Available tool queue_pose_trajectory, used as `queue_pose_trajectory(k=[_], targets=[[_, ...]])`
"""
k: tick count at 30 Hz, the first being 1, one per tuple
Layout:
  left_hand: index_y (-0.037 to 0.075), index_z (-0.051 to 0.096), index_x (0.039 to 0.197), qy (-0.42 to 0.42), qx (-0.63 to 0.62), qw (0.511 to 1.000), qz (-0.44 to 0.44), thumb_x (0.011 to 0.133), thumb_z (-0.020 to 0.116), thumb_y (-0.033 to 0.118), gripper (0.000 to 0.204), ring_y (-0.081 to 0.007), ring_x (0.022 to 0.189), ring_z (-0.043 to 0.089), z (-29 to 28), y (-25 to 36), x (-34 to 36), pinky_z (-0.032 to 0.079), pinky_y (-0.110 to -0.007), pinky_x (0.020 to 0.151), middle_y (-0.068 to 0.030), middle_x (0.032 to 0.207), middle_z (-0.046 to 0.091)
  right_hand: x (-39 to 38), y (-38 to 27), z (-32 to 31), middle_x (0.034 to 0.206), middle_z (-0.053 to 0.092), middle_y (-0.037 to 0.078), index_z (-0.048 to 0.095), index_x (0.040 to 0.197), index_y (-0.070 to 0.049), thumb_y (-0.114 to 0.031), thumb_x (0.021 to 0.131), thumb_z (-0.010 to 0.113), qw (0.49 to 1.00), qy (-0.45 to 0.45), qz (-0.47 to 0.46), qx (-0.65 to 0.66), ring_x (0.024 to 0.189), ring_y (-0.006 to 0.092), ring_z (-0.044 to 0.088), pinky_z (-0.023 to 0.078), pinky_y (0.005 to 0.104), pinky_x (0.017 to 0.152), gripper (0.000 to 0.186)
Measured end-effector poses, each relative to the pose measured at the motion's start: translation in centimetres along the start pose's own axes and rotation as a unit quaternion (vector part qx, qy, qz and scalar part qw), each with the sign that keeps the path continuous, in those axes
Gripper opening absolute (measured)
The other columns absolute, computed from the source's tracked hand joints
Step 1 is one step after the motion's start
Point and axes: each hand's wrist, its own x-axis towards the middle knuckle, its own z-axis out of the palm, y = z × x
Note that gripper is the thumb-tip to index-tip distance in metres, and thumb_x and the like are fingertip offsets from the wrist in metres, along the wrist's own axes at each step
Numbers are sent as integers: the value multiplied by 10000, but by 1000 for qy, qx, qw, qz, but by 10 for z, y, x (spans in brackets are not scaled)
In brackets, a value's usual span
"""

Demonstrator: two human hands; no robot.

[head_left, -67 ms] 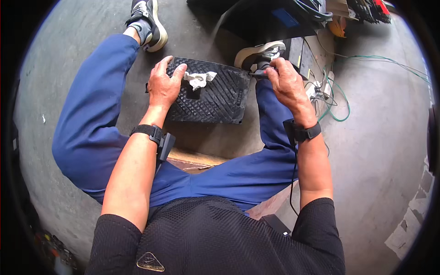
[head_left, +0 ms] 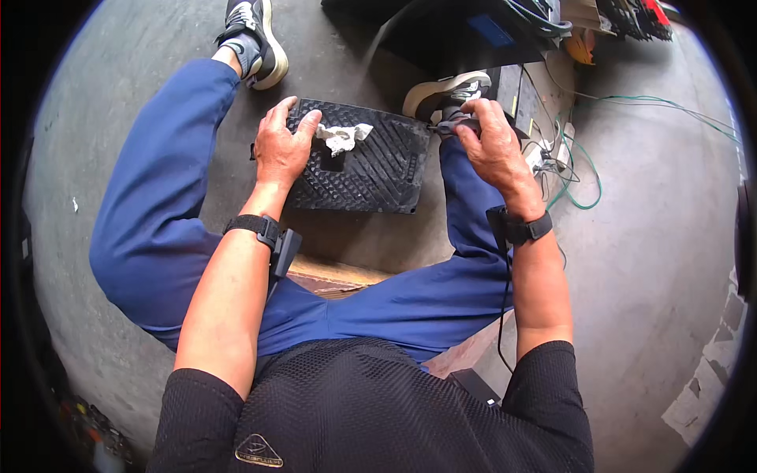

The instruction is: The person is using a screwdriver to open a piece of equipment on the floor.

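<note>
A black ribbed rectangular panel (head_left: 371, 177) with a square opening sits between my legs, a crumpled white lump (head_left: 343, 138) on its upper middle. My left hand (head_left: 280, 146) grips the panel's upper left edge, thumb on top. Beyond the panel's upper right corner, my right hand (head_left: 493, 150) is closed on a small dark tool (head_left: 451, 126), whose shape is mostly hidden by the fingers. Both wrists wear black straps with attached devices.
Behind the panel stand a black box-like machine (head_left: 434, 39) and my shoe (head_left: 426, 98). A power strip (head_left: 564, 146) with tangled cables lies at the right, green cable (head_left: 587, 201) beside it. Wooden board (head_left: 347, 276) shows below the panel.
My right hand has shifted slightly leftward over the tool, and its thumb has moved. My left hand and the panel are unchanged.
</note>
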Motion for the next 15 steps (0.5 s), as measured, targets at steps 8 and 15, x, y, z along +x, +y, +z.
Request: queue_pose_trajectory(k=[8,15], targets=[[41,654,1294,-4,-7,1000,-6,907,746,438,562,-362,1237,598,1,-2,-1,474,-452,1045,-183,1301,667,-2,-5,5,1064,633,189,587,1154,-47,-119,905,680,996,-7,61,-63,991,413,643,529,483,852,275],[52,655,1298,-5,-11,1000,-14,910,740,445,559,-360,1246,593,1,-3,-1,471,-456,1049,-179,1315,660,-7,1,9,984,672,182,593,1130,-72,-222,954,701,999,49,-9,5,885,422,679,542,512,774,256]])
